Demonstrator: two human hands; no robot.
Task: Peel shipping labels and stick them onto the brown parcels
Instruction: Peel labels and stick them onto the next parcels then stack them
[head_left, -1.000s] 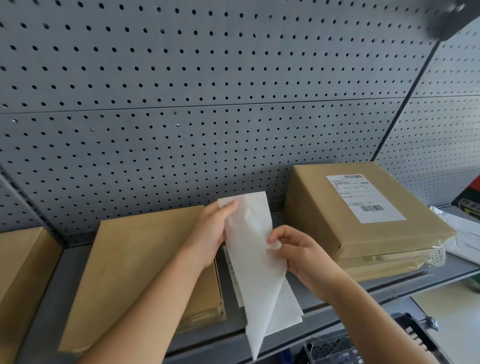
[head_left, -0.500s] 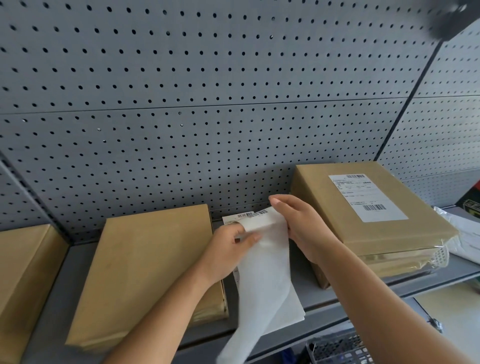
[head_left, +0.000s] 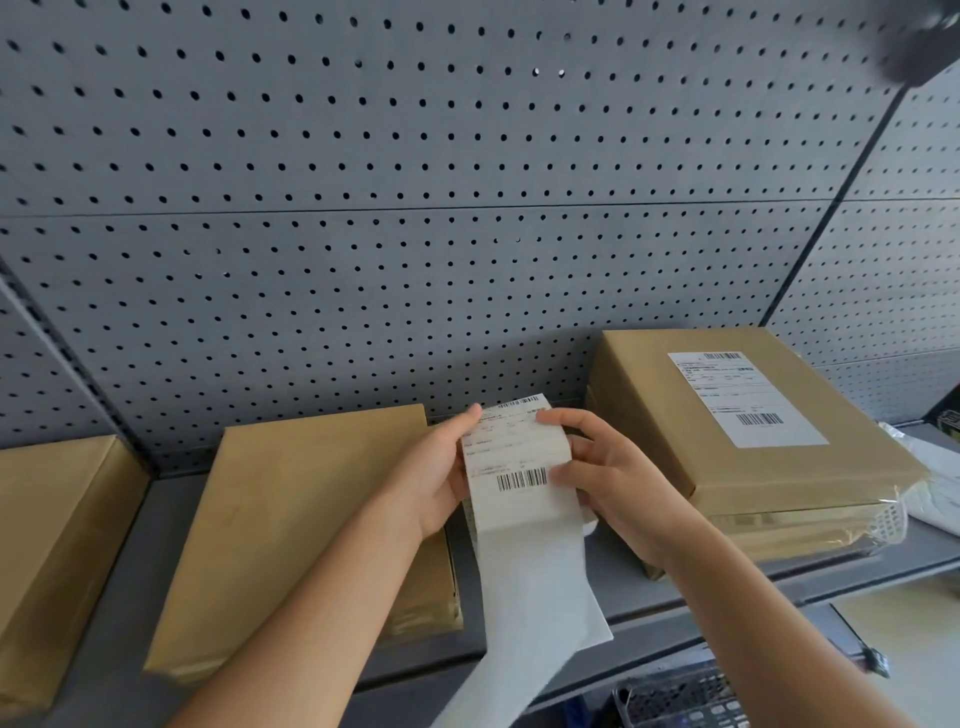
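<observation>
Pinching the label (head_left: 511, 452) between left hand (head_left: 436, 480) and right hand (head_left: 618, 478) fingers (head_left: 558, 415).

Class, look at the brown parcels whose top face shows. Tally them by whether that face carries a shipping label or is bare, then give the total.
Top face labelled: 1, the right parcel
Top face bare: 2, the middle parcel and the left parcel
Total: 3

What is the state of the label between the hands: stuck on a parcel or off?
Off it. The left hand and right hand grip the label by its sides; the brown parcel beside it is bare.
</observation>
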